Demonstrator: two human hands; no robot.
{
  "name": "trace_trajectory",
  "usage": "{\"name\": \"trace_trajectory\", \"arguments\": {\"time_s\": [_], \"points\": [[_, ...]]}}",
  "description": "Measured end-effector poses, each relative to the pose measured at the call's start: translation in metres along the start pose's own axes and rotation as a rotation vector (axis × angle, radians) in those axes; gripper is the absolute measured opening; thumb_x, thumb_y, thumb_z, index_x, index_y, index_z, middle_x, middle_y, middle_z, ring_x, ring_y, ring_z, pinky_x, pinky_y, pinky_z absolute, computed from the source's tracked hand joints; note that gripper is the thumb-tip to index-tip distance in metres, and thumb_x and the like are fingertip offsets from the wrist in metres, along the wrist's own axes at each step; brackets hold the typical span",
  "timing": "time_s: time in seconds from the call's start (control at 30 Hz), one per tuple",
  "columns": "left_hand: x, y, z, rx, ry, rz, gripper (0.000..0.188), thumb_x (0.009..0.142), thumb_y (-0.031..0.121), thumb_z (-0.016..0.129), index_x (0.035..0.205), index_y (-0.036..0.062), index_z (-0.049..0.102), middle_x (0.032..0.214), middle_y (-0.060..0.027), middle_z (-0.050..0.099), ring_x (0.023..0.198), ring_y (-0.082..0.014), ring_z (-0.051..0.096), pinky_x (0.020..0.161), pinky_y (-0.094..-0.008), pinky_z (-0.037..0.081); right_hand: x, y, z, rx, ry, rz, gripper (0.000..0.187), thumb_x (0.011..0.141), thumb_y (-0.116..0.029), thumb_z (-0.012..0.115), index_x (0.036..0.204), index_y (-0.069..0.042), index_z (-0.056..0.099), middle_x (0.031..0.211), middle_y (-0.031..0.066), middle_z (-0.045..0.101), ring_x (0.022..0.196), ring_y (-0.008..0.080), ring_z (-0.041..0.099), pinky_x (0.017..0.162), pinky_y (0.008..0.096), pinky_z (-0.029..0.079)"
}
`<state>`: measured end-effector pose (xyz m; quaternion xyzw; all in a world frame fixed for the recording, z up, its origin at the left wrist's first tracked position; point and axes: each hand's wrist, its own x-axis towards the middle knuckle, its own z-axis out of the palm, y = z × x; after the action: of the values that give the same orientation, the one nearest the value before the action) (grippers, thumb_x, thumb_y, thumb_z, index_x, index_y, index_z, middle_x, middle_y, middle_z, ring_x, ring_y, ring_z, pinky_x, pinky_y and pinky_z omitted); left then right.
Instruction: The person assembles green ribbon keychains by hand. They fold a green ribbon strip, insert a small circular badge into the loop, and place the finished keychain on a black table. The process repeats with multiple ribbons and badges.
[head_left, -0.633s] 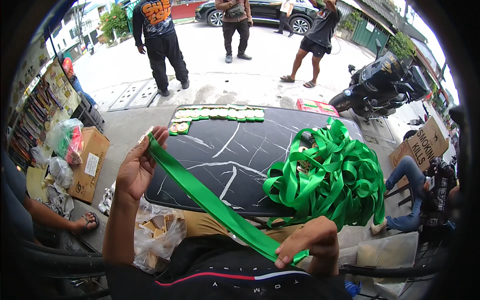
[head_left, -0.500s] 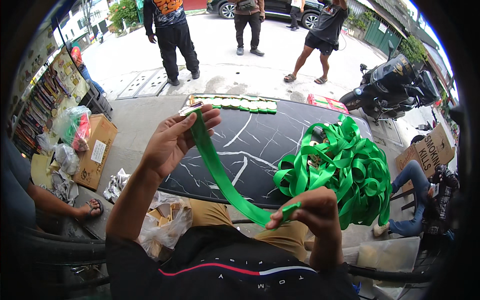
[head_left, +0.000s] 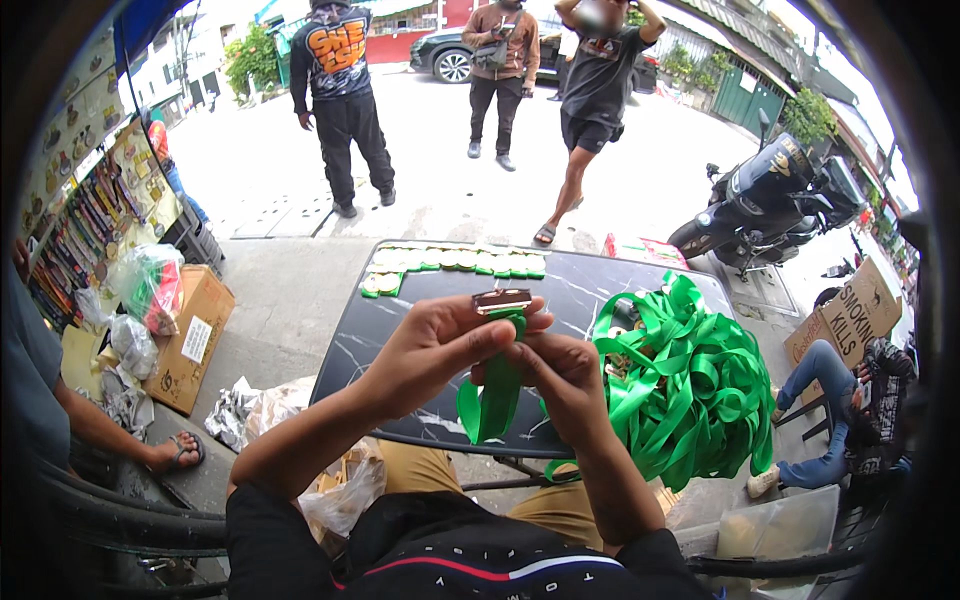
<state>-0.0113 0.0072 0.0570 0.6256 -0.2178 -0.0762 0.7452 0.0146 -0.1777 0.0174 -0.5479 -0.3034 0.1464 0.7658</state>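
Both my hands are raised in front of my chest, over the table's near side. My left hand (head_left: 435, 345) is closed on a green satin ribbon (head_left: 497, 405), with a shiny, flat metal piece (head_left: 503, 300) at its upper end; it looks like a medal, tilted so its face is hard to make out. Close against it, my right hand (head_left: 568, 375) pinches the same ribbon just below the metal piece. A folded loop of the ribbon hangs beneath my fingers. To the right lies a big tangled pile of green ribbons (head_left: 690, 385), with some medals partly visible among them.
Rows of round gold medals with green ribbon (head_left: 460, 260) line the far edge of the black marbled table (head_left: 350, 350). Red packets (head_left: 655, 250) sit at its far right corner. A motorcycle (head_left: 770, 195), cardboard boxes (head_left: 195, 340) and several people stand or sit around.
My right hand has come up and left to meet my left hand, so the stretched ribbon is now folded into a hanging loop. My left hand has moved right and lower.
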Motion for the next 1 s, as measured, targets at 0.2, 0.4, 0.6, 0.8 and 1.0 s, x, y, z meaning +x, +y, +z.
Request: {"name": "trace_trajectory", "arguments": {"time_s": [0.2,0.4,0.6,0.8,1.0], "points": [[0.004,-0.002,0.007,0.077,0.025,0.071,0.039,0.097,0.005,0.055,0.135,-0.005,0.049,0.128,-0.0156,0.061,0.12,-0.0213,0.058,0.103,-0.0332,0.047,0.002,-0.001,-0.001,-0.042,0.059,-0.058,0.022,0.098,-0.011,0.057,0.107,0.008,0.066,0.094,0.0112,0.071,0.087,0.0129,0.067,0.08,0.0254,0.052],[0.004,0.003,-0.001,-0.004,0.086,0.156,0.033,0.1,0.004,0.047,0.132,-0.0036,0.053,0.126,-0.0172,0.062,0.12,-0.0241,0.058,0.102,-0.0351,0.048,0.008,0.009,0.01,-0.263,0.144,-0.161,0.02,0.092,-0.011,0.067,0.108,0.002,0.068,0.091,0.0075,0.072,0.087,0.01,0.066,0.077,0.0268,0.051],[-0.013,0.041,-0.022,0.026,0.267,0.265,0.036,0.1,0.013,0.051,0.132,-0.0039,0.051,0.121,-0.0215,0.063,0.116,-0.0327,0.061,0.103,-0.046,0.047,-0.004,0.026,0.022,-0.583,0.085,-0.193,0.024,0.073,-0.005,0.08,0.095,-0.011,0.075,0.091,0.0012,0.073,0.085,0.0146,0.063,0.082,0.0295,0.042],[-0.035,0.065,-0.03,0.022,0.356,0.288,0.039,0.1,0.015,0.052,0.132,-0.0065,0.049,0.122,-0.023,0.062,0.116,-0.0332,0.061,0.102,-0.0448,0.048,0.0,0.042,0.036,-0.575,0.014,-0.256,0.027,0.064,0.005,0.08,0.088,-0.006,0.072,0.083,0.0028,0.07,0.084,0.0169,0.061,0.08,0.0315,0.045],[-0.05,0.072,-0.039,0.01,0.407,0.295,0.042,0.1,0.019,0.051,0.133,-0.0066,0.048,0.123,-0.0238,0.061,0.115,-0.0343,0.061,0.1,-0.0459,0.05,-0.002,0.037,0.043,-0.654,-0.041,-0.289,0.025,0.07,0.002,0.078,0.092,-0.009,0.073,0.085,0.0014,0.071,0.078,0.0172,0.061,0.079,0.0304,0.043]]}}
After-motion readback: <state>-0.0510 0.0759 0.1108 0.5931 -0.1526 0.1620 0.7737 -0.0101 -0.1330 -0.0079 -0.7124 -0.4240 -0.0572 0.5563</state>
